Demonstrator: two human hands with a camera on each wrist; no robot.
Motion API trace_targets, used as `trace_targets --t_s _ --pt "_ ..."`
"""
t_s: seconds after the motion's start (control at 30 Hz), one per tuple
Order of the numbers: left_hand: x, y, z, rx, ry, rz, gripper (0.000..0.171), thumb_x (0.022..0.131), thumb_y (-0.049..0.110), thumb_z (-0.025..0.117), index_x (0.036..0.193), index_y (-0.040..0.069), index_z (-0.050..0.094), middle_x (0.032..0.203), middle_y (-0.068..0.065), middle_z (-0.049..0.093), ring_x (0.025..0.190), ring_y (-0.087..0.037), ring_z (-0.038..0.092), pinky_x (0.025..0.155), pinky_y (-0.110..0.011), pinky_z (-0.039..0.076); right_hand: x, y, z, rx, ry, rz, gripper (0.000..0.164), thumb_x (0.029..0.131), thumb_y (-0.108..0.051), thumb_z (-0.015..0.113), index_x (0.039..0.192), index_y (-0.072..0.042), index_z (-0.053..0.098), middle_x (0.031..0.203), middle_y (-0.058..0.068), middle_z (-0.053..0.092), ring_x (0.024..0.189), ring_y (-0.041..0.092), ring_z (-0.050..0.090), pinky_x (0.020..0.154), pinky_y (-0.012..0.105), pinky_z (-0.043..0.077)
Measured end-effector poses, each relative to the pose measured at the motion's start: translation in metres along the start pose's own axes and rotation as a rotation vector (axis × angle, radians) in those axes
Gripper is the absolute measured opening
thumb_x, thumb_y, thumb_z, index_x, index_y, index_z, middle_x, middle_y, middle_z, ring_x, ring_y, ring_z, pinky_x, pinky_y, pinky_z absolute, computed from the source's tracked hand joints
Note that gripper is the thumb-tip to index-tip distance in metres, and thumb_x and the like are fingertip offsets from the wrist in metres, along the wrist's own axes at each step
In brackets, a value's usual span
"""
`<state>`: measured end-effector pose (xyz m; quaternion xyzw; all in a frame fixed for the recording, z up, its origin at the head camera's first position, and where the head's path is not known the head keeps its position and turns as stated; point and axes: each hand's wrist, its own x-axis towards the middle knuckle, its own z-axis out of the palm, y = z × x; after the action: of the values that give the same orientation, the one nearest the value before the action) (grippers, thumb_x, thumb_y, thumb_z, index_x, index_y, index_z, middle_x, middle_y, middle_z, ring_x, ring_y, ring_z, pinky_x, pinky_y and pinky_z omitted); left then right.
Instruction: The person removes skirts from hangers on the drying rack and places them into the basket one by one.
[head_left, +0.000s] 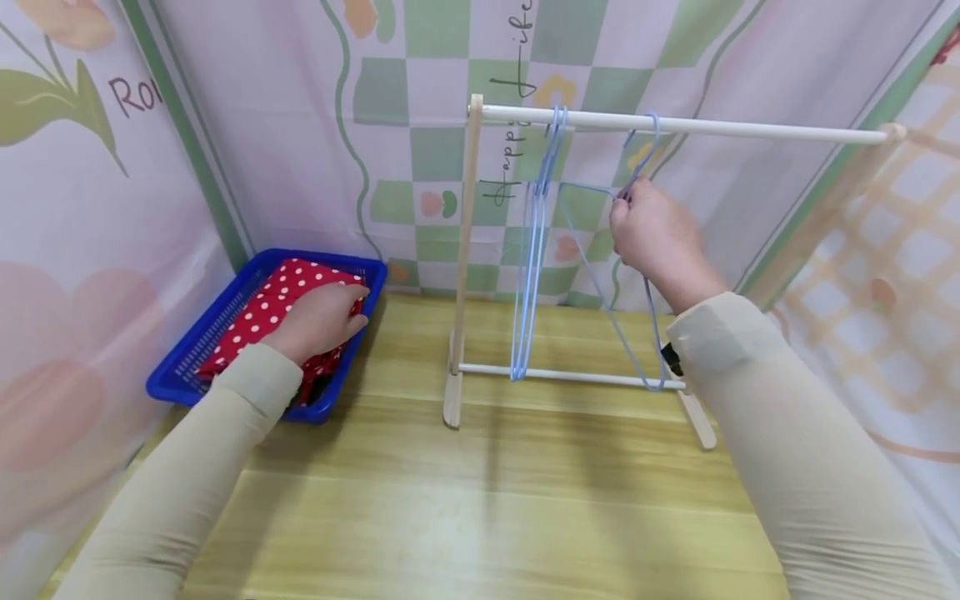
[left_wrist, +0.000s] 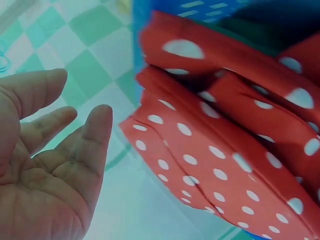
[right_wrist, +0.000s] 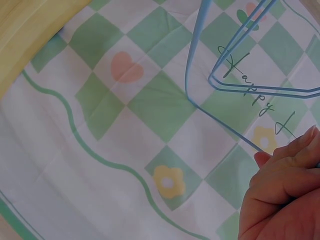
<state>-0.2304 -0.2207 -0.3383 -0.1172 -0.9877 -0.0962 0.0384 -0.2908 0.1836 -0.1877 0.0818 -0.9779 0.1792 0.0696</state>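
Note:
My right hand (head_left: 656, 237) pinches a blue wire hanger (head_left: 657, 133) just below its hook, and the hook is at the white top bar of a small clothes rack (head_left: 750, 127). In the right wrist view, fingers curl at the end of one wire of the hanger (right_wrist: 227, 125). Over a red cloth with white dots (head_left: 258, 312), folded in a blue basket (head_left: 168, 388), is my left hand (head_left: 318, 321). The left wrist view shows that hand (left_wrist: 55, 170) with loosely spread fingers, beside the dotted cloth (left_wrist: 220, 175) and apart from it.
Several more blue hangers (head_left: 534, 283) hang bunched near the rack's left post (head_left: 467, 242). The rack stands on a wood-grain table (head_left: 390, 500). Patterned curtains (head_left: 292, 125) close in the back and both sides. Dark material shows under the cloth in the basket.

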Motion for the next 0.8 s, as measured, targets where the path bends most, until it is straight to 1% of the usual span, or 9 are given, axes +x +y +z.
trace_targets --t_s 0.1,0.2,0.33,0.43,0.63,0.8 --pt "0.000 0.007 -0.002 -0.006 0.035 0.008 0.050 0.092 0.022 0.066 0.134 -0.002 0.053 0.129 -0.021 0.058 0.119 -0.035 0.055 0.101 -0.049 0.043 -0.001 0.000 0.000 0.006 -0.005 0.001 0.051 0.101 -0.039 0.017 0.129 -0.006 0.044 0.094 0.010 0.066 0.074 0.027 0.063 0.063 0.041 0.043" --pt "-0.001 0.012 -0.003 -0.007 0.082 0.019 0.051 0.092 0.022 0.066 0.135 -0.001 0.052 0.130 -0.021 0.058 0.119 -0.035 0.055 0.101 -0.049 0.043 -0.001 0.000 0.000 0.008 -0.005 0.002 0.051 0.101 -0.039 0.017 0.128 -0.006 0.045 0.095 0.010 0.066 0.074 0.027 0.062 0.063 0.042 0.043" --pt "-0.003 0.020 -0.006 -0.033 0.147 0.018 0.053 0.092 0.024 0.066 0.137 0.000 0.050 0.131 -0.021 0.057 0.117 -0.035 0.056 0.099 -0.048 0.044 -0.001 -0.001 0.001 0.008 0.001 0.000 0.050 0.101 -0.038 0.017 0.126 -0.007 0.046 0.094 0.009 0.066 0.074 0.027 0.062 0.063 0.042 0.043" --pt "-0.004 0.024 -0.007 -0.061 0.170 -0.006 0.055 0.093 0.026 0.066 0.139 0.002 0.048 0.133 -0.020 0.056 0.119 -0.034 0.055 0.101 -0.048 0.043 -0.002 -0.001 0.001 0.005 0.004 0.002 0.049 0.101 -0.038 0.017 0.124 -0.007 0.046 0.094 0.009 0.066 0.075 0.028 0.062 0.062 0.042 0.042" --pt "-0.005 0.028 -0.008 -0.114 0.206 -0.082 0.059 0.094 0.028 0.063 0.144 0.004 0.043 0.139 -0.019 0.051 0.126 -0.035 0.050 0.104 -0.050 0.040 -0.003 -0.002 0.000 0.018 -0.004 0.009 0.049 0.101 -0.039 0.016 0.123 -0.007 0.046 0.093 0.009 0.065 0.075 0.028 0.060 0.062 0.042 0.042" --pt "-0.008 0.031 -0.009 -0.150 0.264 -0.102 0.059 0.094 0.029 0.063 0.144 0.004 0.043 0.137 -0.019 0.052 0.124 -0.036 0.051 0.102 -0.052 0.041 -0.003 -0.004 0.000 0.026 -0.012 0.012 0.049 0.101 -0.039 0.016 0.122 -0.008 0.046 0.095 0.010 0.062 0.076 0.029 0.059 0.062 0.042 0.042"
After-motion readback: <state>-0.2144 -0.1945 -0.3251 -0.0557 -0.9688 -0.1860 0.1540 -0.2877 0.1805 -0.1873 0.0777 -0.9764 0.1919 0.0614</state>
